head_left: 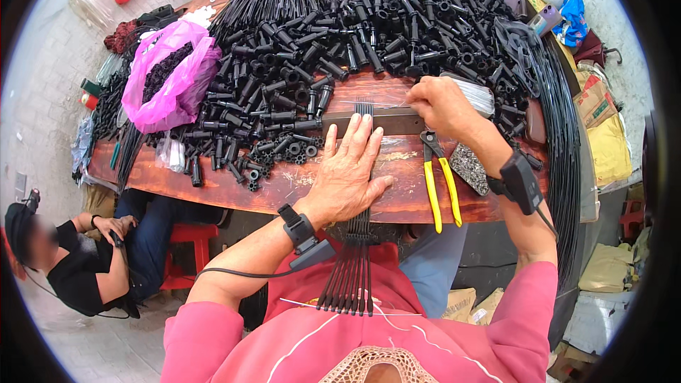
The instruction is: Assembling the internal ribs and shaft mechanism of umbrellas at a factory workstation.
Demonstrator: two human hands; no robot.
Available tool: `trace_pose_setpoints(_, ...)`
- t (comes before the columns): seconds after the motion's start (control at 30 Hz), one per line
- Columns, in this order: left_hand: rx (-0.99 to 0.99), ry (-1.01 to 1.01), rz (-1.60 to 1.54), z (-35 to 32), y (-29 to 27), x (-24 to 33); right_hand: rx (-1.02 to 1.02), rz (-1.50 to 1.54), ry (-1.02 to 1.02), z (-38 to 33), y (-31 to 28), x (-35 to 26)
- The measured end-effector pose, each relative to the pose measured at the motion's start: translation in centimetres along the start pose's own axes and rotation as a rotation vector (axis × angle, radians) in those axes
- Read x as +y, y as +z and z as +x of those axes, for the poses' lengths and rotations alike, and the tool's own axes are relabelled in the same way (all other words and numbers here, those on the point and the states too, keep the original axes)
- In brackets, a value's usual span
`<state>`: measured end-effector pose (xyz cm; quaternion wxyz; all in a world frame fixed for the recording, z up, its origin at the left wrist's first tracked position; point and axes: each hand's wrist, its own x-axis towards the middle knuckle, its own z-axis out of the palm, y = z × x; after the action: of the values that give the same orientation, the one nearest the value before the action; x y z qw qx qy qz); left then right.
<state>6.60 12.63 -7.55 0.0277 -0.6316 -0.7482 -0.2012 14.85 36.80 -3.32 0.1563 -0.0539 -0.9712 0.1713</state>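
My left hand (349, 170) lies flat, fingers apart, pressing a bundle of several thin black rods (352, 269) onto the wooden table (213, 188). The rods run from my lap up under the palm to a dark bar (397, 122) lying across the table. My right hand (443, 106) rests curled at the right end of that bar, next to a clear bundle of ties (477, 94); whether it grips anything is hidden. Yellow-handled pliers (440, 184) lie just right of my left hand.
A big heap of short black plastic tubes (340, 50) covers the far table. A pink bag (170, 78) of black parts sits at the left. Long black rods (564, 149) hang along the right edge. Another person (78, 255) sits low at the left.
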Motion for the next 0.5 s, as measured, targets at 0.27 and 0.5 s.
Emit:
trace_pose_setpoints(0.27, 0.001, -0.012, -0.003, 0.3, 0.0, -0.4, -0.088, -0.065, 0.053, 1.2, 1.1, -1.2)
trace_pose_setpoints(0.5, -0.011, -0.016, -0.003, 0.3, -0.2, -0.4, -0.128, -0.039, 0.039, 1.3, 1.0, -0.9)
